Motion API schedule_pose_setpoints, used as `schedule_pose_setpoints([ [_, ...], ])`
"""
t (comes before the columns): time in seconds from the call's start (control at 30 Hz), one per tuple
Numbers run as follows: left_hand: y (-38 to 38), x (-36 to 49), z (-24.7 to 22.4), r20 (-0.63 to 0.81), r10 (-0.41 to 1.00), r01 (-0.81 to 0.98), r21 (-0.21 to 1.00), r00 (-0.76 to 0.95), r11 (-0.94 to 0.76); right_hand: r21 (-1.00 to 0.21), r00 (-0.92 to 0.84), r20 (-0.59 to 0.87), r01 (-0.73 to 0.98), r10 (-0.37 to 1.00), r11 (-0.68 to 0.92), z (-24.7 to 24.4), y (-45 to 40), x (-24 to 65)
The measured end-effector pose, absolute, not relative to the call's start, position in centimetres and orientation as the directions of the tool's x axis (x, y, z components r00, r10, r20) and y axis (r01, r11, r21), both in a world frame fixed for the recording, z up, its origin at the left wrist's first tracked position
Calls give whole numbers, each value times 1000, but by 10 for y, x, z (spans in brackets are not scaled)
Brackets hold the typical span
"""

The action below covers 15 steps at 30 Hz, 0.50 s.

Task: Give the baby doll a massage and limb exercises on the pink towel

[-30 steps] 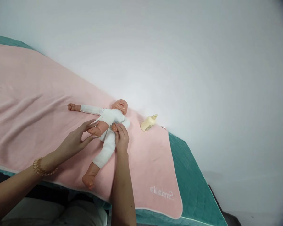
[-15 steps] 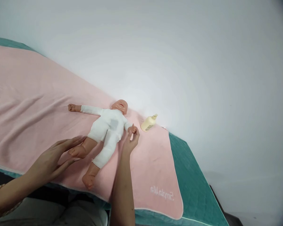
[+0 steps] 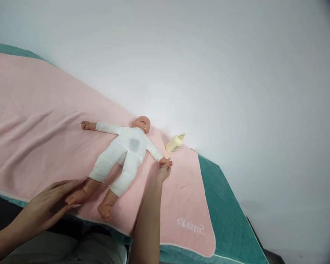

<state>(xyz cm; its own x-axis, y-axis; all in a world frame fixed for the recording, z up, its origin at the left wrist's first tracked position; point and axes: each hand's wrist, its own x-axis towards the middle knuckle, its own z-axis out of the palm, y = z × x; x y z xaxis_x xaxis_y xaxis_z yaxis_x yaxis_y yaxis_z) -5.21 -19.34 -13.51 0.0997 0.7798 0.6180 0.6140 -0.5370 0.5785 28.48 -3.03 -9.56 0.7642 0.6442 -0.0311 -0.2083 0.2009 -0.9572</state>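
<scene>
A baby doll [image 3: 133,141] with a white cloth body lies on its back, its head by the wall and its arms spread. My left hand [image 3: 51,200] cups the doll's foot [image 3: 81,194] on the left, with fairly straight fingers on one side and the thumb on the other. Between the thumb and fingers of my right hand [image 3: 164,172] is the doll's small hand [image 3: 166,161], that arm stretched out toward the right. A grey patch [image 3: 134,145] marks the doll's belly. The other leg rests on the pink blanket [image 3: 184,194].
A pale yellow pump bottle [image 3: 176,143] stands just beyond my right hand, near the white wall [image 3: 236,91]. Under the blanket is a green quilted mat [image 3: 225,209], whose near edge runs above my lap [image 3: 99,249]. Wrinkles cross the blanket at left.
My left hand has drawn the doll's leg down and left, so it lies straighter. My right hand has pulled the doll's bent arm outward to the lower right.
</scene>
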Motion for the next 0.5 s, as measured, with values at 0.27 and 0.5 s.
schedule_pose_setpoints([
  [0.27,-192,-49,-141,684,725,643,521,79,-562,-948,768,-47,-236,638,214,-101,-27,288],
  [0.5,-193,-51,-140,634,767,633,553,102,-542,-974,750,99,-62,655,218,-95,-31,283],
])
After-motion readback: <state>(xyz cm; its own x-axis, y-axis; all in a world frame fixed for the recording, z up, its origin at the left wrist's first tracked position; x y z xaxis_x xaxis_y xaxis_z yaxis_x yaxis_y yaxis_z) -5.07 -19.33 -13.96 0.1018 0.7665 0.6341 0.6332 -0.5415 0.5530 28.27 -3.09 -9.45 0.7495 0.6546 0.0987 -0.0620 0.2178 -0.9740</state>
